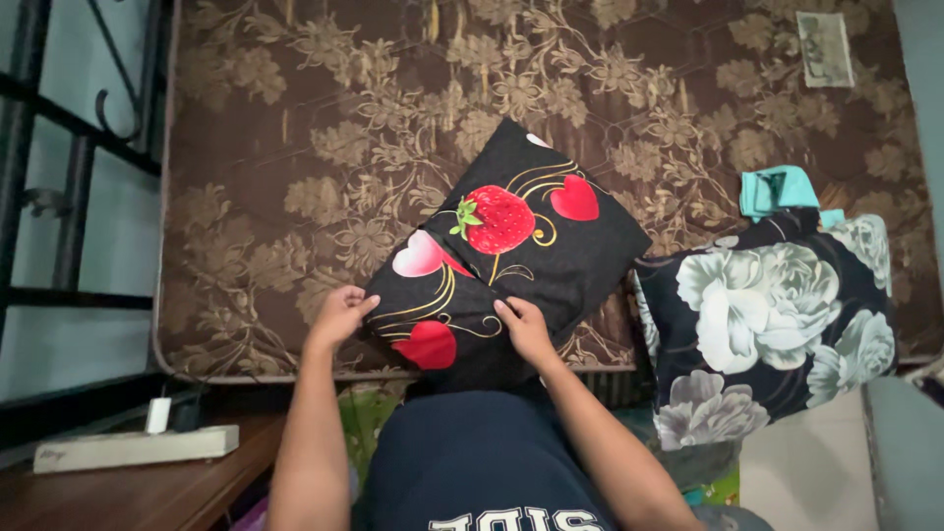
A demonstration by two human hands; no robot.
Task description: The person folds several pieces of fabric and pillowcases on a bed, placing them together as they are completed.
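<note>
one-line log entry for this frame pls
left hand: grips black strawberry-and-heart print pillow corner | right hand: flat on it | pillow: on brown floral mattress

1 head-worn view looks steeply down, close over the person's torso at the frame's bottom, facing the mattress [295, 147] filling the upper frame.

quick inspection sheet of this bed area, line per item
surface: brown floral mattress, bare.
job's things: black pillow with strawberry and hearts, lying tilted near the mattress edge.
clutter: black pillow with white roses at right; teal cloth behind it.
hands: left hand grips the pillow's corner; right hand lies flat on it.
cables: power strip with plugs on a wooden table.
surroundings: metal bed frame at left.
</note>
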